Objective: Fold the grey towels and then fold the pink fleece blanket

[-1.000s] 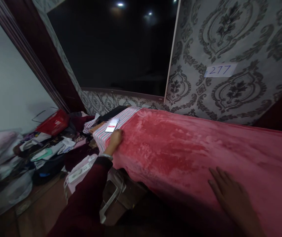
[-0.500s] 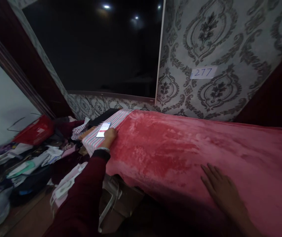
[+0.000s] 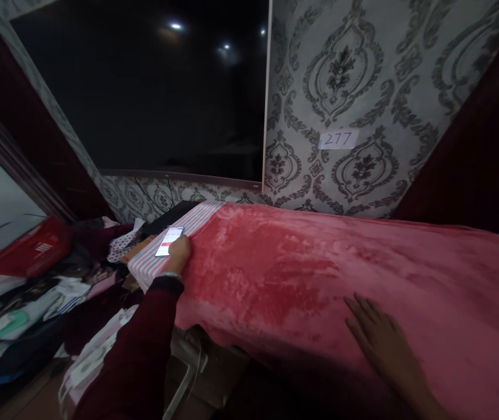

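My left hand (image 3: 179, 255), in a dark red sleeve, is closed at the lower right edge of a lit smartphone (image 3: 171, 238). The thumb reaches over the screen, and the other fingers are mostly hidden. The phone is over a striped cloth (image 3: 144, 265) at the left end of a raised surface; whether it rests on the cloth I cannot tell. A plush pink-red blanket (image 3: 253, 262) covers most of that surface. Flat on the blanket at the lower right lies my right hand (image 3: 376, 332), fingers spread and holding nothing.
A large dark television (image 3: 144, 87) hangs on the patterned wall, with a paper label (image 3: 338, 139) reading 277 beside it. Heaped clothes (image 3: 35, 309) and a red bag (image 3: 31, 248) lie at the left. A white metal leg (image 3: 182, 385) shows below the blanket.
The whole view has shifted, so the scene sits further left and slightly lower. My left hand stays at the phone, and my right hand stays flat on the blanket.
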A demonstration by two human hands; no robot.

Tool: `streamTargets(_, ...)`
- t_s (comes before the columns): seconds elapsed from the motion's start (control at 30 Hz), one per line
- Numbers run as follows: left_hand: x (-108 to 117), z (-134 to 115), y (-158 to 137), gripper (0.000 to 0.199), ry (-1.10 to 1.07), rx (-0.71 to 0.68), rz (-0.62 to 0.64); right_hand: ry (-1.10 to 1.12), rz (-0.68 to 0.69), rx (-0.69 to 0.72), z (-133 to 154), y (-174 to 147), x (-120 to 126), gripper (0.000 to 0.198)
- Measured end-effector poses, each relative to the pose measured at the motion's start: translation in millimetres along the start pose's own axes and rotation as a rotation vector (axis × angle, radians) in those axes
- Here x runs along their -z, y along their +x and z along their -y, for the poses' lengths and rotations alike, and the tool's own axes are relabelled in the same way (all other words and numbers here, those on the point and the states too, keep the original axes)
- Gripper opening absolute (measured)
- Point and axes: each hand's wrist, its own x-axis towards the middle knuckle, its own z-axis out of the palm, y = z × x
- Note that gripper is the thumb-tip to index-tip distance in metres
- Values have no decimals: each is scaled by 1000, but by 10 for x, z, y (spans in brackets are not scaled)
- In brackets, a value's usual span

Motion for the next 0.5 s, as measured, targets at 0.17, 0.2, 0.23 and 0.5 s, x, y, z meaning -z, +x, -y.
streamTargets(0.17,10,-129,13,37,13,-44,19,7,26,-6,0,17,2,63)
streamTargets(0.2,16,-164,23,39,13,-58,15,7,26,-6,-2,18,-3,63)
streamTargets(0.23,23,-198,34,41,13,-74,10,6,25,-6,-4,17,-7,63)
streamTargets(0.5,14,-293,29,51,64,-154,4,3,44,-24,9,6,17,63)
